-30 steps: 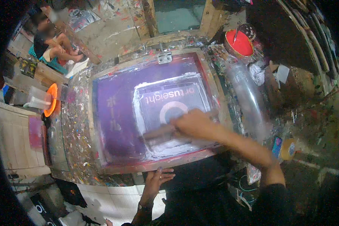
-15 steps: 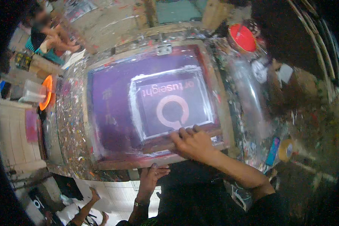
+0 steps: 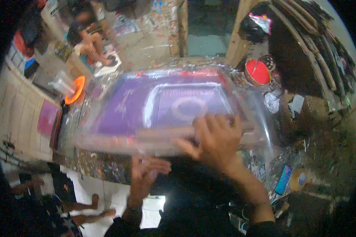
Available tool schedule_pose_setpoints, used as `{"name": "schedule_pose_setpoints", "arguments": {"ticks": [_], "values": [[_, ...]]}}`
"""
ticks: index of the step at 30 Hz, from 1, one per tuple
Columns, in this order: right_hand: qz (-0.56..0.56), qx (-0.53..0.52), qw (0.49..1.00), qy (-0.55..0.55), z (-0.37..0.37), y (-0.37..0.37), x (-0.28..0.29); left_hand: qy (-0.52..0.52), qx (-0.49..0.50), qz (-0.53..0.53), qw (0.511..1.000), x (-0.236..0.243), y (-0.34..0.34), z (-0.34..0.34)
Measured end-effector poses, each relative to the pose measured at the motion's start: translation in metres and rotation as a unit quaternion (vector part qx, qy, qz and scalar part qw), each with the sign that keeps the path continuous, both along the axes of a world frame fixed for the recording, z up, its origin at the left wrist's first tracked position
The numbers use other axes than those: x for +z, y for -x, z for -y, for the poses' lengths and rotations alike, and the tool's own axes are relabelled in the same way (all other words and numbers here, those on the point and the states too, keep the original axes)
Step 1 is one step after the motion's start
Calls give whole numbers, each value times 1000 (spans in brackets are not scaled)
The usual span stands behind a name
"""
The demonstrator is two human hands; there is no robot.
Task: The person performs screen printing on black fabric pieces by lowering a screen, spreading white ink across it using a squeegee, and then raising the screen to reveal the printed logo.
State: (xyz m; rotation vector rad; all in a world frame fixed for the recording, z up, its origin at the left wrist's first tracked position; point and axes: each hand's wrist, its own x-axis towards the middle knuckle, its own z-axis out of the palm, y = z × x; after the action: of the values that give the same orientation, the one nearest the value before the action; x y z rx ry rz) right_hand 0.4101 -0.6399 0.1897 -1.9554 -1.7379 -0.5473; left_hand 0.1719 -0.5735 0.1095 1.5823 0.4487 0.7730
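A screen-printing frame (image 3: 103, 141) lies before me, with purple mesh and a pale ring design and lettering inside a white-taped rectangle. Its near edge is smeared by motion and seems raised off the table. My right hand (image 3: 217, 136) is closed around a wooden bar, seemingly a squeegee (image 3: 162, 133), along the frame's near side. Just under the near edge, my left hand (image 3: 146, 172) has its fingers stretched out to the right. The fingertips look close to the frame; whether they touch it, I cannot tell.
The paint-stained table (image 3: 103, 164) extends around the frame. At the far right stands a tub of red paint (image 3: 258, 72); nearer lie a phone (image 3: 283, 179) and a tape roll (image 3: 299, 179). An orange lid (image 3: 76, 90) is at left. Other people sit at far left and lower left.
The view has tilted up, showing more of the far wall. The frame's near edge seems to have risen and blurred. My right hand still grips the bar; my left hand stays near the edge.
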Motion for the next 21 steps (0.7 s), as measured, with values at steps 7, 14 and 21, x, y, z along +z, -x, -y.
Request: {"name": "schedule_pose_setpoints", "arguments": {"ticks": [7,14,21], "values": [[7,-51,997,49,-120,-61,164,-427,268,-217,836,-27,-112,-199],[-94,-99,963,232,-143,-70,229,-579,233,-214,752,-135,-112,-274],[-38,-7,993,112,-161,-102,217,-515,250,-308,760,-101,-136,-242]]}}
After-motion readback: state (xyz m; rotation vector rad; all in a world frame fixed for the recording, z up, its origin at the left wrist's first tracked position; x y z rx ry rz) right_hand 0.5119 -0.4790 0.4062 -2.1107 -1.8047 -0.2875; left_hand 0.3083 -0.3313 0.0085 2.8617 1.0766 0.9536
